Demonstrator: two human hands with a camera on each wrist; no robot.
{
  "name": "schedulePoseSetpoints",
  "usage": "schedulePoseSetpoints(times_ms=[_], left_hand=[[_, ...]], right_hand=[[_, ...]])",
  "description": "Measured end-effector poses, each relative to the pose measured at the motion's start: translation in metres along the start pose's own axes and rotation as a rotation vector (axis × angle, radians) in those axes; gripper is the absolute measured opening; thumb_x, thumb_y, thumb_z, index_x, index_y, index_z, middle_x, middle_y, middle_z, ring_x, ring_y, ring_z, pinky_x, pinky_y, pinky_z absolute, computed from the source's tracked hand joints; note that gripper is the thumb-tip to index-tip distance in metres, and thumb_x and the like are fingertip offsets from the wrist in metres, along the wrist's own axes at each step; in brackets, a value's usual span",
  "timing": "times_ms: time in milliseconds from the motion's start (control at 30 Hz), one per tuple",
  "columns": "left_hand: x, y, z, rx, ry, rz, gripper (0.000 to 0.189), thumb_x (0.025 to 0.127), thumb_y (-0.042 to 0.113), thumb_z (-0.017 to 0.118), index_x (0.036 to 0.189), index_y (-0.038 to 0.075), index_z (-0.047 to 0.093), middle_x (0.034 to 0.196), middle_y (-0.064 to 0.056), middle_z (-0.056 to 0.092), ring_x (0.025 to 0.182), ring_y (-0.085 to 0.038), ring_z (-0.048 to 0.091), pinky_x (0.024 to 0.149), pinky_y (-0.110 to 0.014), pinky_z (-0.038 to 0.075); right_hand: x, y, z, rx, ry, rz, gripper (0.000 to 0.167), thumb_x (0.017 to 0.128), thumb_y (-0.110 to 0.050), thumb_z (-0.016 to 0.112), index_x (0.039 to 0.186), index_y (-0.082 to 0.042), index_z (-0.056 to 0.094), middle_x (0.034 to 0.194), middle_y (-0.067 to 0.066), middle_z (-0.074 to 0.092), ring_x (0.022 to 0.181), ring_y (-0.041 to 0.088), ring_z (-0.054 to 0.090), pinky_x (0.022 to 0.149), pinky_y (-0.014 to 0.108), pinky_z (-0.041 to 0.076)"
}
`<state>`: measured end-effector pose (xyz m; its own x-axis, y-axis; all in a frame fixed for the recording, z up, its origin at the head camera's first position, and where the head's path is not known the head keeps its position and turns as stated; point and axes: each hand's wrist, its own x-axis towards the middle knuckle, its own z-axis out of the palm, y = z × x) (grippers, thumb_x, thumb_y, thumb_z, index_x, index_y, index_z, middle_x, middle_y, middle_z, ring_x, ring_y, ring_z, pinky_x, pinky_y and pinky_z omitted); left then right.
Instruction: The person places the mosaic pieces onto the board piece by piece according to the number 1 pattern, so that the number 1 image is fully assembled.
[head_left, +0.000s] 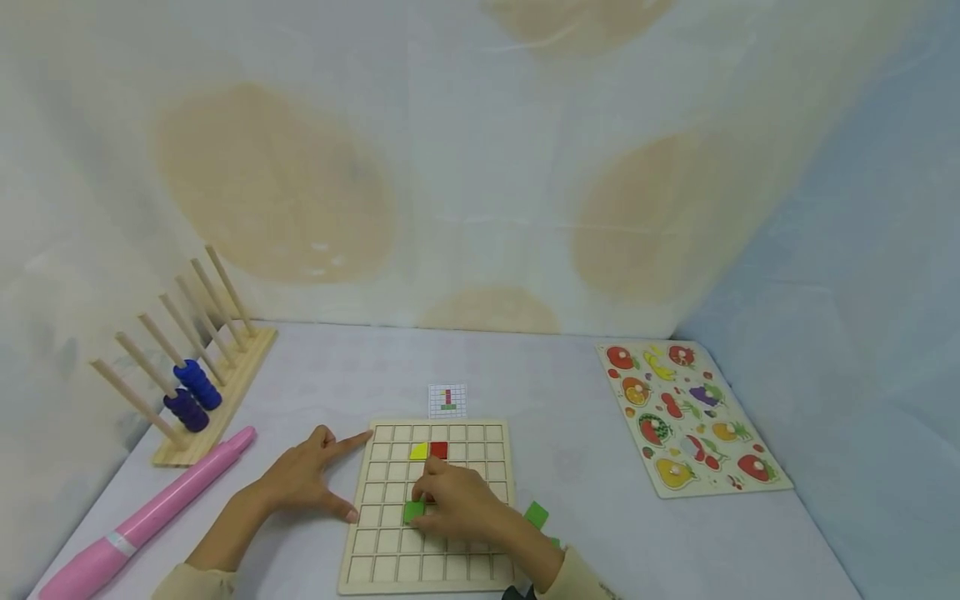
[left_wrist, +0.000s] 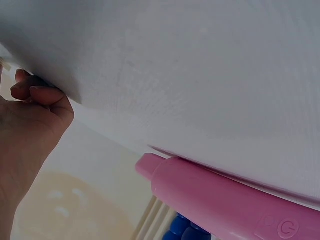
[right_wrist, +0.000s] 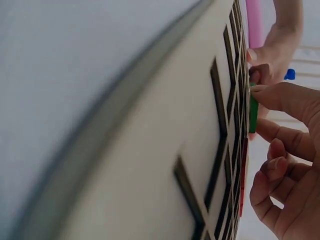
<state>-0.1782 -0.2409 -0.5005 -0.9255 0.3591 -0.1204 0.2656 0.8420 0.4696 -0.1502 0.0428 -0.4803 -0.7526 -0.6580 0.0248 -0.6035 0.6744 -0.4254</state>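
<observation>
A wooden grid board (head_left: 390, 575) lies on the table. Between thumb and forefinger, my right hand (head_left: 463, 504) pinches a green square tile (head_left: 414, 512) over a cell left of the board's middle; the right wrist view shows the tile (right_wrist: 253, 110) at the board's surface. Higher up sit a yellow piece with a cut corner (head_left: 418, 451) and a red square tile (head_left: 438, 450), side by side in the grid. My left hand (head_left: 300, 475) spreads its thumb and forefinger along the board's left edge, the fingertips at the rim.
Behind the board lies a small pattern card (head_left: 447, 401). Loose green tiles (head_left: 536, 514) lie to its right, partly behind my forearm. A pink pen-shaped object (head_left: 161, 504) and a peg stand (head_left: 225, 400) with blue and purple beads are at left; a fruit puzzle board (head_left: 693, 417) is at right.
</observation>
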Motion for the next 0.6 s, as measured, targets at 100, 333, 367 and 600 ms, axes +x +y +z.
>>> schedulePoseSetpoints(times_ms=[100,333,367,600], left_hand=[[0.0006,0.0000,0.0005,0.010,0.005,0.010,0.115,0.051,0.072,0.084,0.151,0.034,0.042,0.099,-0.003,0.036,0.074,-0.016,0.039,0.064,-0.028,0.031],[0.0013,0.0008,0.0006,0.003,-0.005,-0.008,0.115,0.050,0.070,0.085,0.151,0.034,0.042,0.100,-0.004,0.036,0.075,-0.017,0.040,0.063,-0.028,0.031],[0.0013,0.0012,0.0005,0.001,-0.007,-0.012,0.115,0.050,0.070,0.086,0.151,0.034,0.042,0.100,-0.004,0.036,0.075,-0.017,0.040,0.063,-0.029,0.032],[0.0006,0.0036,-0.0005,-0.008,-0.018,-0.032,0.115,0.051,0.067,0.087,0.151,0.033,0.042,0.100,-0.004,0.036,0.075,-0.017,0.040,0.064,-0.030,0.031]], right_hand=[[-0.0005,-0.0015,0.0033,-0.060,0.017,-0.006,0.021,0.082,-0.034,0.080,0.096,-0.019,0.077,0.084,-0.012,0.049,0.069,-0.005,0.044,0.061,0.012,0.036],[-0.0040,-0.0038,0.0055,-0.164,0.066,-0.073,0.020,0.083,-0.036,0.079,0.094,-0.020,0.077,0.085,-0.013,0.051,0.066,-0.003,0.040,0.061,0.011,0.034],[-0.0045,-0.0040,0.0055,-0.181,0.071,-0.080,0.020,0.083,-0.037,0.079,0.094,-0.020,0.077,0.085,-0.013,0.051,0.065,-0.003,0.039,0.061,0.011,0.034],[-0.0084,-0.0023,0.0060,-0.174,0.091,-0.067,0.027,0.083,-0.043,0.078,0.097,-0.020,0.076,0.086,-0.012,0.052,0.066,-0.005,0.042,0.062,0.011,0.036]])
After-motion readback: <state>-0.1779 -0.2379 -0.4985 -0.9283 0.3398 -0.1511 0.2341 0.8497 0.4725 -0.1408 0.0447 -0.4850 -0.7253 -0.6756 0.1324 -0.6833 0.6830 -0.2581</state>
